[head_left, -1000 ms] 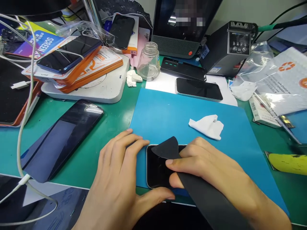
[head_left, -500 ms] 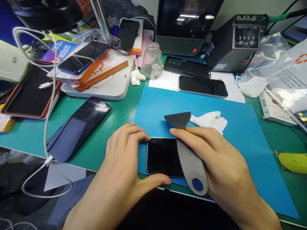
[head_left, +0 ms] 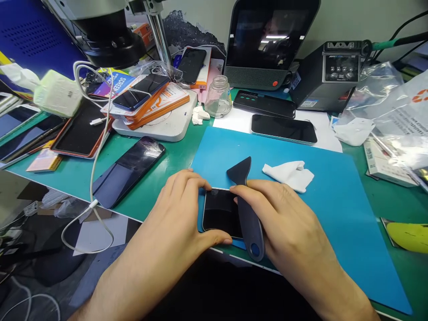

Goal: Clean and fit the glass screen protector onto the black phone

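Observation:
A smartphone (head_left: pixel 219 211) with a dark screen lies face up near the front edge of the blue mat. My left hand (head_left: pixel 182 214) grips its left end, with the fingertips at the far edge and the thumb along the near edge. In my right hand (head_left: pixel 284 218) is a dark scraper (head_left: pixel 251 229) with a flared flat blade and a hole in its handle. The handle crosses the phone's right part and hides it, while the blade points away from me beyond the phone. My right index fingertip is by the phone's far edge.
A crumpled white wipe (head_left: pixel 290 175) lies on the blue mat (head_left: pixel 327 214). Left is another phone (head_left: pixel 130 171) beside a white cable (head_left: pixel 96 165). Behind stand a glass jar (head_left: pixel 219 96), a dark phone (head_left: pixel 284 128) and stacked boxes. A yellow-green tool (head_left: pixel 408 236) lies right.
The scraper has turned in my right hand and its blade now tilts more edge-on. My right hand has shifted a little left. The left hand keeps its grip, and the view has swung left.

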